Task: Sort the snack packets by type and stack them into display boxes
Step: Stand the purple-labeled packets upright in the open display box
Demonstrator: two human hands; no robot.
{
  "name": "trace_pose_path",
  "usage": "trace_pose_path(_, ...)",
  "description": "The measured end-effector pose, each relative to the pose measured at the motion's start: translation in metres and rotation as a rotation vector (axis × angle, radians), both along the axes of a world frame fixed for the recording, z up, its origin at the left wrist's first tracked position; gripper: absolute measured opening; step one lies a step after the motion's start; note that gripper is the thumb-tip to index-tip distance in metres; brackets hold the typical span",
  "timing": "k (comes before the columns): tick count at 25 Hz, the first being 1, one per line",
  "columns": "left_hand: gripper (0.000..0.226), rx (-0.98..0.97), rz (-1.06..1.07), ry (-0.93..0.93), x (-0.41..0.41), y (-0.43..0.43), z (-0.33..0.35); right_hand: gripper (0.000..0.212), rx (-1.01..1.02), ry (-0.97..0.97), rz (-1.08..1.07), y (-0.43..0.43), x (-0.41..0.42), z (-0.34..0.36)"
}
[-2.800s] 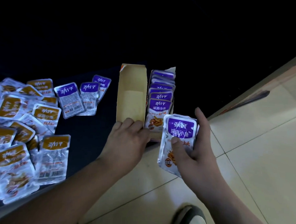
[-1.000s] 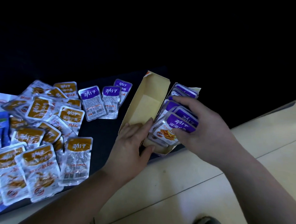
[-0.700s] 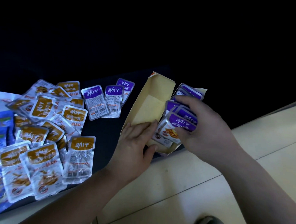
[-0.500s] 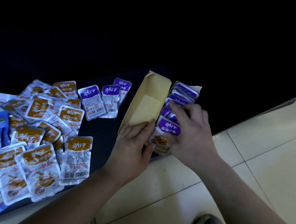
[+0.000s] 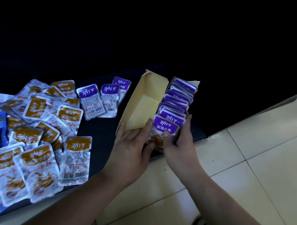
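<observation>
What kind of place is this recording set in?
Probably a shop or stockroom: heaps of snack packets on a dark low surface, a cardboard display box half filled, and pale floor tiles beside.

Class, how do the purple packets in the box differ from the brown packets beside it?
The boxed purple packets stand in a neat row; the brown packets lie flat in a loose, overlapping heap. Labels: purple against brown. Both are silvery sachets with the same logo.
</observation>
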State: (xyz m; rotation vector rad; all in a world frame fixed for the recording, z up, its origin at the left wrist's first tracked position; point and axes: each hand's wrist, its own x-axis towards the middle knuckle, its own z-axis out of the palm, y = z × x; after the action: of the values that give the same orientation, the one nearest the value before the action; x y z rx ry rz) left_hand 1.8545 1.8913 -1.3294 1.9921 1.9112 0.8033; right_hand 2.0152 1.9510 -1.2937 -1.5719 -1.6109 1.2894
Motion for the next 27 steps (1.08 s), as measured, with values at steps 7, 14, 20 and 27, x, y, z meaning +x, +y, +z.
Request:
trace_pose_path(7, 0.064, 0.052, 0.02, -0.02, 0.013, 0.017, 0.02, 0.087, 0.022, 0.103, -0.13, 0.013, 0.02, 0.007)
trace_pose_path(14, 0.072, -0.009, 0.168, -0.017, -0.009, -0.004, 0.016, 0.088, 0.099, 0.17, -0.072, -0.034, 0.005, 0.006)
trace_pose_path(20, 0.075, -0.115, 0.127, -0.24, 0.009, -0.002, 0.013, 0.09, 0.1, 0.173, -0.089, -0.014, 0.003, 0.0)
trace_pose_path(27, 0.051, 0.002, 0.184, -0.229, -0.015, -0.004, 0.022, 0.075, 0.368, -0.128, -0.091, -0.023, 0.012, 0.015)
